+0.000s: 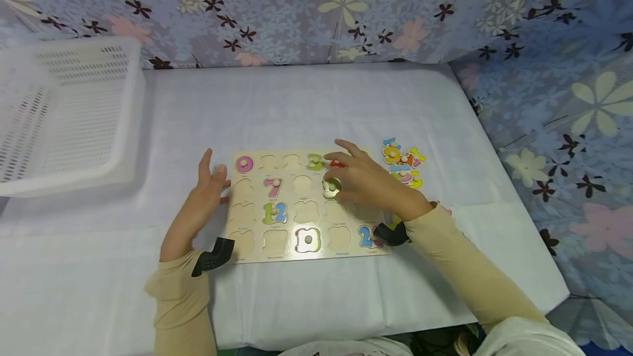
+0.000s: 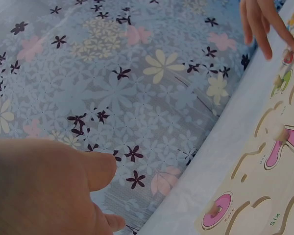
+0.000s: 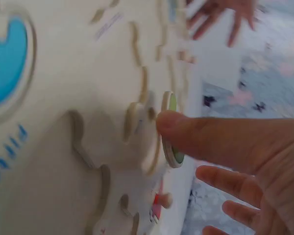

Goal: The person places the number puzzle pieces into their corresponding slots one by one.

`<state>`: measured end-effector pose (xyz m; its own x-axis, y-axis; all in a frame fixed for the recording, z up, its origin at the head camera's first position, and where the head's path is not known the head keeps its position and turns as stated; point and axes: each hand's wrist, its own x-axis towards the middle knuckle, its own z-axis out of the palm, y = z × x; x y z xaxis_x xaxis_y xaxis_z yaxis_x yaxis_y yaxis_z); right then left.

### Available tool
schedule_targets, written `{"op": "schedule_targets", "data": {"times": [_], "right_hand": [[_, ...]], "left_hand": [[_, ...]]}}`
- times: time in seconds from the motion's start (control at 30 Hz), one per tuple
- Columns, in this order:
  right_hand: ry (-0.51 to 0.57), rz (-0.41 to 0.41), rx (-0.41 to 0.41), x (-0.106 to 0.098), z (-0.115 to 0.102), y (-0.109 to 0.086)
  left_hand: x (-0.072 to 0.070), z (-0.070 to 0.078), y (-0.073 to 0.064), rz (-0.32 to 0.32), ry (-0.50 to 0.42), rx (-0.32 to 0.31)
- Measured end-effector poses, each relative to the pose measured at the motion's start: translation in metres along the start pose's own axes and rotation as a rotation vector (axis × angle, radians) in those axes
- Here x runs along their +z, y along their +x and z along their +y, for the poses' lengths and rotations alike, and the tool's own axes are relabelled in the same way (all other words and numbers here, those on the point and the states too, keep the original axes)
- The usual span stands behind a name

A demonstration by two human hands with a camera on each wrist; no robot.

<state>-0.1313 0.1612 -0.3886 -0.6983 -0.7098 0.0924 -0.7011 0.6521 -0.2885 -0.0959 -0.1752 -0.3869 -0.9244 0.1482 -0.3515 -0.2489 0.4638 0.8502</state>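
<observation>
A pale wooden number puzzle board [image 1: 287, 227] lies on the white cloth. Over its upper right part, my right hand [image 1: 371, 183] pinches a small green number piece [image 3: 176, 155]. The right wrist view shows this piece tilted on edge under the thumb, close to the board's empty recesses; its digit is not readable. Set in the board are a pink zero [image 1: 244, 164], a green three [image 1: 314, 162], a pink seven [image 1: 273, 187] and a twelve [image 1: 274, 213], among others. Beside the board's left edge is my left hand [image 1: 200, 196], holding nothing, fingers extended.
A cluster of loose coloured number pieces [image 1: 403, 163] lies right of the board, some overlapping. More pieces are partly hidden under the right forearm. A white plastic basket [image 1: 133, 120] stands at the far left. Flowered cloth [image 1: 296, 15] hangs behind the table [image 1: 257, 103].
</observation>
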Motion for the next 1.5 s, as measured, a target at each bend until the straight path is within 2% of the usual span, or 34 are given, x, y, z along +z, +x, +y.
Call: {"op": "schedule_targets", "data": {"times": [0.13,0.37,0.6,0.73,0.9,1.07,1.2,1.33,1.5], "right_hand": [[-0.043,-0.029,-0.018,0.002,0.005,0.007],[-0.024,-0.029,-0.044,0.004,0.008,0.009],[0.008,0.009,-0.024,0.004,0.004,0.010],[0.010,0.044,0.020,-0.003,0.004,0.001],[0.018,0.143,0.154,-0.021,0.013,-0.032],[-0.013,0.212,0.311,-0.032,0.029,-0.086],[-0.033,0.193,0.404,-0.031,0.037,-0.128],[-0.036,0.176,0.485,-0.027,0.042,-0.162],[-0.104,0.208,0.539,-0.019,0.041,-0.182]], "left_hand": [[0.003,0.002,0.001,0.001,0.006,-0.005],[0.002,0.003,0.001,0.003,0.020,-0.017],[0.001,0.003,0.000,0.002,0.009,-0.008],[0.003,0.003,0.001,0.001,0.006,-0.003],[0.003,0.003,0.000,-0.001,0.012,-0.001],[0.002,0.002,0.000,0.001,0.025,-0.006],[0.003,0.001,0.000,0.005,0.018,-0.005],[0.005,0.001,0.000,0.005,0.022,-0.003],[0.007,0.002,0.001,0.002,0.027,0.000]]}}
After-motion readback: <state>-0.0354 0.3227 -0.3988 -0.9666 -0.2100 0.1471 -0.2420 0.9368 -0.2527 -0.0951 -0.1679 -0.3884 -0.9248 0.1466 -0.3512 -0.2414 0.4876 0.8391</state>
